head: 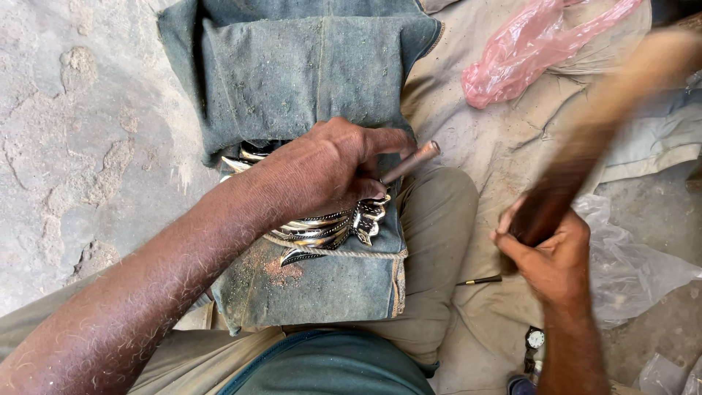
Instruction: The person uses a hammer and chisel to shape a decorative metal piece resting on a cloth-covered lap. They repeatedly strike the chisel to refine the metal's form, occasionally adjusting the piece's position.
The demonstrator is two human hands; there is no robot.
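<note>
Faded blue denim cloth (307, 80), dusty and folded thick, lying over the person's lap and spreading up onto the rough concrete floor (73, 132). Resting on that denim, a silver metal ornament (329, 230) with curved, ridged bands and a leaf-shaped end, shining, mostly hidden under the left hand (329, 172). Pressing down on the ornament, left fingers curled tight around a thin metal punch (409, 162), gripping it closed, index finger stretching along the top, the punch tilting up and to the right with its blunt end showing past the knuckles. Sitting just below the ornament on the cloth, a small patch of reddish dust (281, 272).

Raised on the right side, well apart from the punch, the right hand (552, 256), fingers wrapped fully closed around the dark handle of a wooden mallet (607, 124). Blurring with motion, the mallet's pale upper end reaching toward the top right corner.

Lying under and around the legs, a beige cloth sheet (504, 139) covering the ground. Crumpled near the top edge, a pink plastic bag (526, 47). Resting beside the right thigh, a thin dark tool (479, 280). Bunching at the right, clear plastic sheeting (636, 271). Near the bottom edge, a small round dial-like object (535, 338), too small to identify.
</note>
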